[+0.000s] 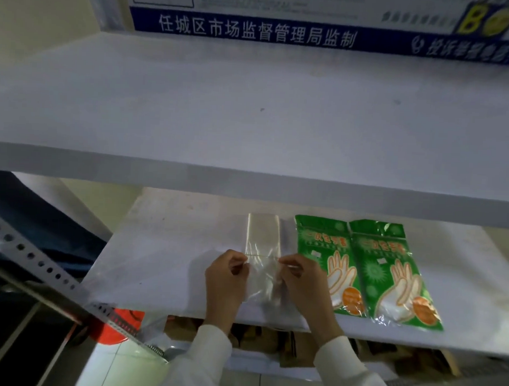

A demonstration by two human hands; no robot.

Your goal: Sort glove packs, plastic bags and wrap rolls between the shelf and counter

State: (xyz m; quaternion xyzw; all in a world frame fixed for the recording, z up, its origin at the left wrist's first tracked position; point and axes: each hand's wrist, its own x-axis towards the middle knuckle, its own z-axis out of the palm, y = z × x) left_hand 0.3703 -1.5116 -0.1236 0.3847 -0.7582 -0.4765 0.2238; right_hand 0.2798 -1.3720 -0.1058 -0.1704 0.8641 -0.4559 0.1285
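A clear plastic bag pack [263, 245] lies flat on the lower white shelf [164, 264], its near end crinkled. My left hand [225, 278] pinches its left edge and my right hand [303, 281] pinches its right edge, both at the same height. Just right of it, two green glove packs [369, 272] printed with hand outlines lie side by side on the same shelf, touching each other. No wrap roll is in sight.
An upper white shelf [250, 112] spans the view above my hands, with a blue-and-white sign [253, 34] behind it. A perforated metal strut [43, 266] slants at the left. Below the shelf are an orange object [118, 326] and brown cardboard [271, 337].
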